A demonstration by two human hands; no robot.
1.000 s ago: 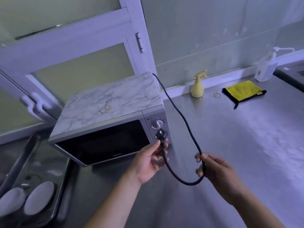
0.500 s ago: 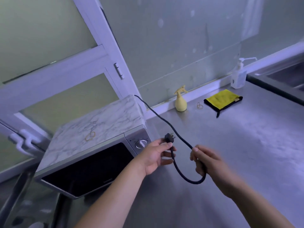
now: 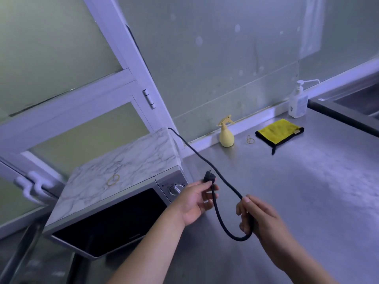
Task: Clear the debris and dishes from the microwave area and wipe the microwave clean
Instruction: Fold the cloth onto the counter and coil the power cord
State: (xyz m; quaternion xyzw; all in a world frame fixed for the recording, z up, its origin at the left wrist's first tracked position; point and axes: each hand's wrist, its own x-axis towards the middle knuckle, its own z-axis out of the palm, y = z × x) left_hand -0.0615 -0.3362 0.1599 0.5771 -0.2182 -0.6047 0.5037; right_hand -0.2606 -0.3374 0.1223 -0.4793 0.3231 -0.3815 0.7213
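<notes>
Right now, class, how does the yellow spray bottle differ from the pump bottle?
The spray bottle is yellow and round; the pump bottle is pale with a label. The spray bottle has a trigger; the pump bottle a long spout. Both stand upright on the counter by the wall.

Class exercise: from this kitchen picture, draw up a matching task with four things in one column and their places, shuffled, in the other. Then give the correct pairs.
Things
1. power plug
2. yellow spray bottle
3. yellow cloth
4. pump bottle

Places
A. lying flat on the steel counter
B. standing farthest right
C. held by the left hand
D. standing nearest the microwave

Pairs: 1-C, 2-D, 3-A, 4-B
</notes>
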